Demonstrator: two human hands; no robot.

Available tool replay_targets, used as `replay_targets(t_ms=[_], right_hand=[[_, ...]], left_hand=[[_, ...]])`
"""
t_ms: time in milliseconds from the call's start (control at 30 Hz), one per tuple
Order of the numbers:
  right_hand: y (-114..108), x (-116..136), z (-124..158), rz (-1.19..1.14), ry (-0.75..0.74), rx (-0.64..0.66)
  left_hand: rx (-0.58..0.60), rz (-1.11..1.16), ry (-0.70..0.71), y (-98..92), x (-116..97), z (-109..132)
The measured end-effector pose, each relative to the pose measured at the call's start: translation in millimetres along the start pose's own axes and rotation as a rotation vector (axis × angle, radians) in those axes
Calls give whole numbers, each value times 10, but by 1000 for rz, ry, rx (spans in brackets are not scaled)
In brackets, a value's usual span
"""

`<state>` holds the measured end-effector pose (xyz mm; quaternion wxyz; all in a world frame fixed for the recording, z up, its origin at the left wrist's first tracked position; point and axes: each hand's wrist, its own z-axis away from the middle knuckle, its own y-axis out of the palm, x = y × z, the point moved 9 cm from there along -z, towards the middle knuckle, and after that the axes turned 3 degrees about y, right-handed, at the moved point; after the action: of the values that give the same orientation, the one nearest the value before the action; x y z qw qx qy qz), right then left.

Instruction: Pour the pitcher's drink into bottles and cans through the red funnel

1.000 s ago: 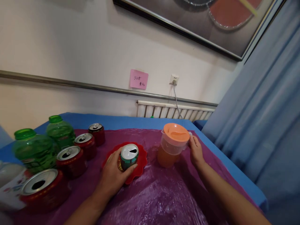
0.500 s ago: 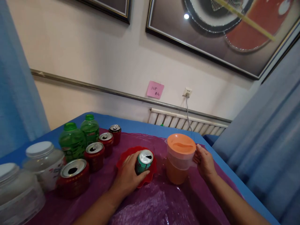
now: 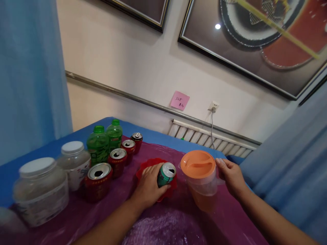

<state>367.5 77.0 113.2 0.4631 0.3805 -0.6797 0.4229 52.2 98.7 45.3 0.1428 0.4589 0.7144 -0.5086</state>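
**Head view: green can and lidded pitcher gripped at a table of drinks**

Head view shows the left hand [image 3: 149,186] curled closed around a green can [image 3: 166,174], with the fingers wrapped about its side. The can is tilted slightly and stands on a red dish [image 3: 153,161] near the middle of the table [image 3: 163,139], which is covered by a blue cloth and a purple plastic sheet [image 3: 163,228]. A dark opening is seen in the can's silver top; what is inside cannot be told.

The right hand [image 3: 231,175] is closed on the handle of a clear pitcher [image 3: 204,190], just right of the dish. The pitcher is capped by an orange lid [image 3: 198,165], and its lower part is filled with orange liquid while the upper part looks empty. Whether its base rests on the sheet cannot be told.

To the left of the dish, four red cans are lined up in a row running away from the camera [image 3: 98,180] [image 3: 118,161] [image 3: 128,149] [image 3: 137,141]. All are opened at the top and their contents are hidden. Beside them two green bottles [image 3: 98,149] [image 3: 114,136] are stood upright with green caps screwed on. Nearest the left edge, two clear jars [image 3: 74,163] [image 3: 41,190] are closed with white lids; the nearer one is blurred, and the filling of neither can be made out
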Motion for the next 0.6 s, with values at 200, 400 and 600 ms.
replay_targets(t_ms=[200,400,600], right_hand=[[41,18,24,55,32,9],[100,80,58,134,30,29],[183,131,82,155,32,51]], left_hand=[[17,-27,-6,4,-22,24],[31,-9,-2,32,-19,48],[45,11,-13,39,-22,52]])
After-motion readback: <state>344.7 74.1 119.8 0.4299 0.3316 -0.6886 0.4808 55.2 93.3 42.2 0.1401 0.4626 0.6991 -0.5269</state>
